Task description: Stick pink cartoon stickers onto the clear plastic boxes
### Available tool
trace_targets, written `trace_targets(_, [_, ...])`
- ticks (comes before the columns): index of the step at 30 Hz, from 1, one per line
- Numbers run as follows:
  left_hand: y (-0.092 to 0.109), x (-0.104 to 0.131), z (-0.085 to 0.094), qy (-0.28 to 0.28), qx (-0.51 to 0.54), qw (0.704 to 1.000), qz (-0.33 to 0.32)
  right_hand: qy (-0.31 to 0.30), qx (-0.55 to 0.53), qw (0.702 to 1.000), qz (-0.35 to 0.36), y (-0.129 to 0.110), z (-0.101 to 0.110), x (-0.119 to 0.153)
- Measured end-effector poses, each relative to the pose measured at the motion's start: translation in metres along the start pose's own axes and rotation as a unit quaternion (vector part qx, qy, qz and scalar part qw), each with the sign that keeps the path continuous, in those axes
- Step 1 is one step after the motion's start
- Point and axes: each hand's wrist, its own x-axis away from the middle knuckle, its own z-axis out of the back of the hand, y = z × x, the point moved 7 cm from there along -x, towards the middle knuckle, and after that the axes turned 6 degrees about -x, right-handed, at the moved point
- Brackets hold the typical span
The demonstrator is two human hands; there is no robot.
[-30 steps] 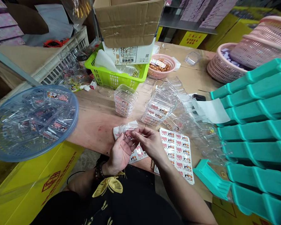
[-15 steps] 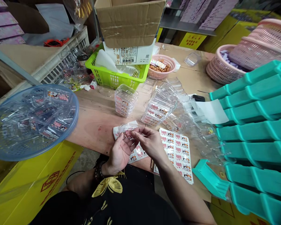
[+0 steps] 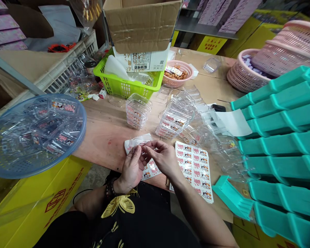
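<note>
Close together at the table's front edge, my left hand [image 3: 133, 168] and my right hand [image 3: 161, 155] both grip a small clear plastic box [image 3: 142, 142], mostly covered by my fingers. Beneath them lies a sheet of cat stickers [image 3: 152, 169]. More cat and pink sticker sheets [image 3: 195, 170] lie just right of my right hand. Beyond my hands stand two stacks of clear boxes with stickers on their sides, a smaller one [image 3: 137, 112] and a wider one [image 3: 174, 119].
A blue basket [image 3: 79, 144] of stickered boxes is at left. Behind are a green basket [image 3: 129, 90] with a carton [image 3: 144, 31] and a pink basket [image 3: 174, 82]. Loose clear boxes [image 3: 217, 141] and teal trays [image 3: 281, 144] occupy the right side.
My left thumb and fingers have closed in on the box, whose pink sticker is now hidden. My right hand has barely moved.
</note>
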Motion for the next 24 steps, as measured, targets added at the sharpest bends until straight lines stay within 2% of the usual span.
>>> trace_targets(4, [0.002,-0.006,0.004,0.018,-0.006,1.0,-0.007,0.026,0.118,0.992,0.038,-0.008,0.009,0.013])
trace_targets(8, [0.012,-0.01,0.008,0.052,-0.011,0.997,-0.052,0.133,0.257,0.952,0.1,-0.021,0.024,0.022])
trace_targets(10, [0.014,-0.009,0.006,0.034,-0.018,0.998,-0.059,0.147,0.273,0.942,0.129,-0.022,0.023,0.018])
trace_targets(12, [0.016,-0.007,0.005,0.0,-0.029,0.998,-0.052,0.081,0.209,0.969,0.106,-0.009,0.016,0.008])
trace_targets(14, [0.018,-0.004,0.006,-0.04,-0.047,0.998,-0.031,-0.009,0.097,0.993,0.06,0.008,0.008,0.0])
trace_targets(15, [0.019,-0.004,0.008,-0.062,-0.061,0.996,-0.015,-0.041,0.049,0.997,0.045,0.014,0.005,-0.003])
trace_targets(17, [0.021,-0.007,0.018,-0.093,-0.09,0.991,0.021,-0.069,0.012,0.996,0.048,0.02,0.002,-0.006])
trace_targets(20, [0.038,-0.028,0.046,-0.084,-0.118,0.989,0.02,-0.065,0.093,0.988,0.108,0.02,-0.006,-0.01])
trace_targets(24, [0.091,-0.079,0.091,0.034,-0.094,0.991,-0.084,-0.088,0.261,0.942,0.192,0.018,-0.032,-0.011])
